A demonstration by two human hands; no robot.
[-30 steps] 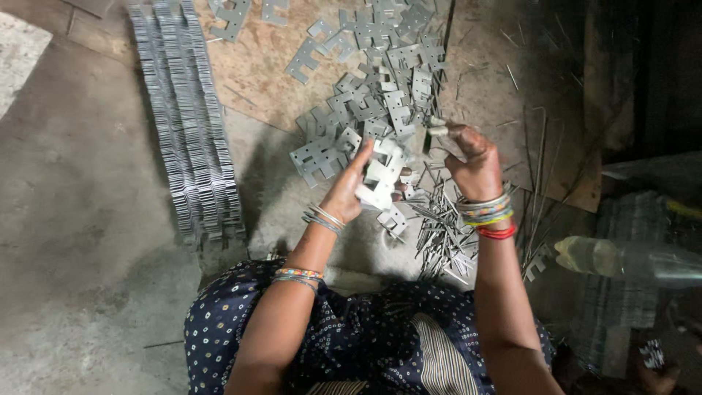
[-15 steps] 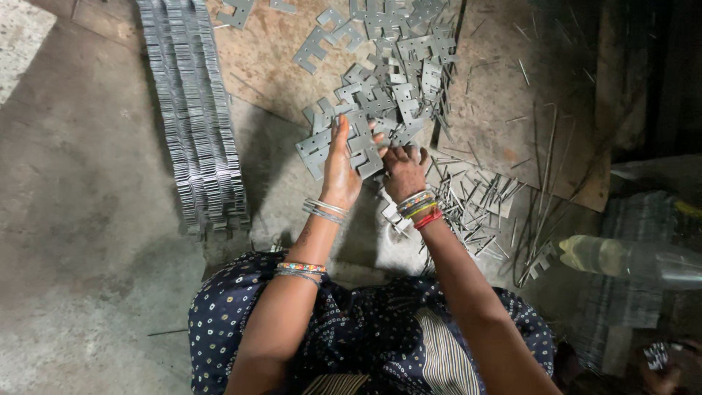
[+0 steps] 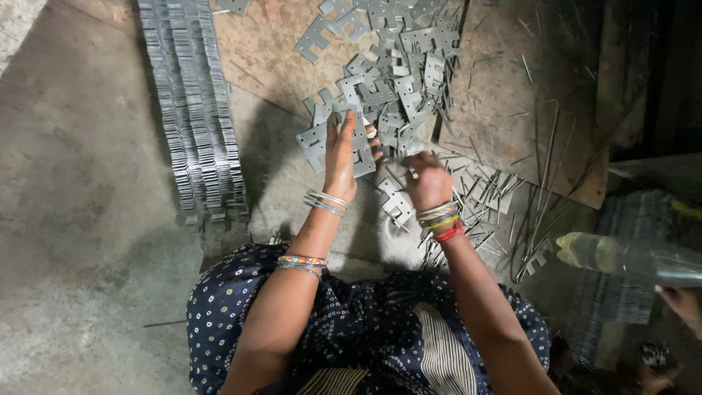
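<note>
Two hands work over a loose heap of flat grey metal plates [image 3: 398, 69] spread on a wooden board [image 3: 270, 51] that lies on the concrete floor [image 3: 80, 219]. The left hand [image 3: 341, 157] reaches forward with its fingers [image 3: 345, 128] stretched out straight and close together, pressed flat on a small stack of notched plates [image 3: 314, 143] at the near edge of the heap; thumb and fingers appear to clamp that stack from both sides. The right hand [image 3: 428, 183] sits just beside it, curled into a loose fist with the fingers together, touching plates at the heap's near edge; whether it grips one cannot be told. Below the right hand lies another plate [image 3: 397, 205], and to its right a scatter of thin metal pins [image 3: 490, 194] fans across the floor. Well to the left, long rows of tightly stacked plates [image 3: 194, 110] run side by side away from the person. Both wrists carry bangles, and the person's lap is covered by dark blue dotted cloth [image 3: 365, 329]. At the right edge a clear plastic bottle [image 3: 629, 256] lies on its side, with another person's hand [image 3: 684, 303] just below it.
</note>
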